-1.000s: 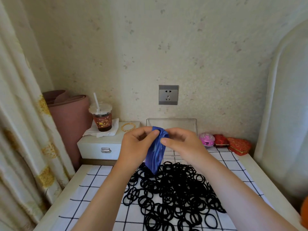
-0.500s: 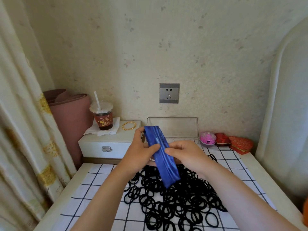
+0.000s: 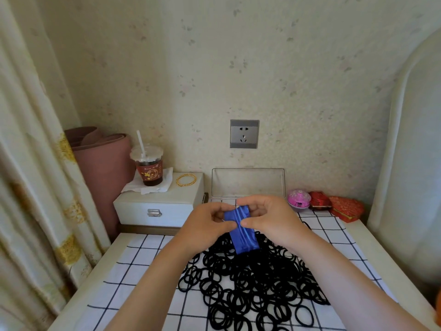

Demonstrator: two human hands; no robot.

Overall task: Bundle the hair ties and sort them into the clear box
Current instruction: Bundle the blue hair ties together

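A big pile of black hair ties [image 3: 253, 280] lies on the white checked cloth [image 3: 143, 266]. Above its far edge both my hands hold a shiny blue pouch [image 3: 242, 231], which hangs almost upright. My left hand [image 3: 206, 226] pinches its upper left side between thumb and fingers. My right hand [image 3: 269, 218] pinches its upper right side. The clear box [image 3: 248, 182] stands open behind my hands against the wall, lid raised; my hands hide its compartments for the most part.
A white drawer box [image 3: 160, 204] at the back left carries an iced drink cup [image 3: 149, 167] on a napkin and gold bangles [image 3: 186, 179]. A pink case [image 3: 299, 199] and red boxes [image 3: 346, 207] sit back right. A curtain hangs left; a rolled mat stands behind.
The blue pouch has dropped lower and turned more upright, with less of it showing. Both hands came down and closer together around its top.
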